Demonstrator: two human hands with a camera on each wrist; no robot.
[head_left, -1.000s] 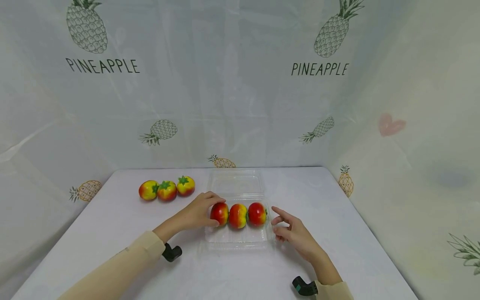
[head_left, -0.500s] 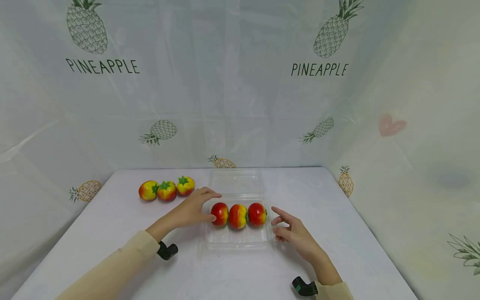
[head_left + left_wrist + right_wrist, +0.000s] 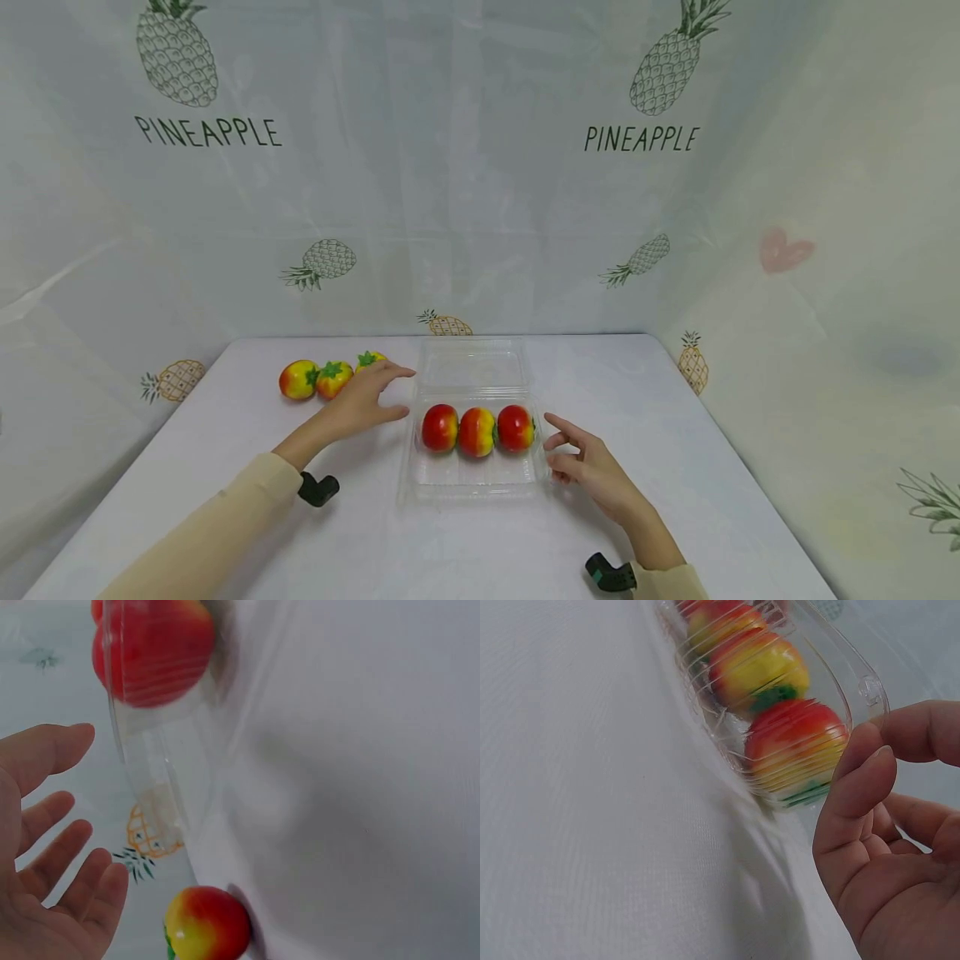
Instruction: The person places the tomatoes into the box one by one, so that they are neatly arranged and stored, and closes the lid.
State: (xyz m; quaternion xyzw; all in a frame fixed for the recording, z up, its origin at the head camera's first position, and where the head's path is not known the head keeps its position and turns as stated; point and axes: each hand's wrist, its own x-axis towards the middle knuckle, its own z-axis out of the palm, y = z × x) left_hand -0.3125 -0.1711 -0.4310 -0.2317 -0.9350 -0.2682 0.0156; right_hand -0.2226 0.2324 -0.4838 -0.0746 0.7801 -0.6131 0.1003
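A clear plastic clamshell box (image 3: pixel 480 474) lies with its lid (image 3: pixel 473 367) folded back, away from me. Three red-and-yellow persimmon-like fruits with green caps sit side by side in its base, the left one (image 3: pixel 439 428) being the reddest. My left hand (image 3: pixel 360 407) hovers left of the box, fingers and thumb spread apart, holding nothing. In the left wrist view its palm and loosely bent fingers (image 3: pixel 64 851) show beside the box wall. At the box's right edge is my right hand (image 3: pixel 592 475), index finger (image 3: pixel 919 731) extended by the rim and thumb lower, with a gap between them.
Beyond my left hand, three more of these fruits stand in a row at the back left, the leftmost fruit (image 3: pixel 298 380) fully visible and the right one partly hidden by the hand. A curtain (image 3: pixel 480 167) printed with pineapples hangs behind the white table (image 3: pixel 637 375).
My left hand has let go of the left fruit in the box and drawn back left toward the row of fruits. The fruits and my right hand have stayed in place.
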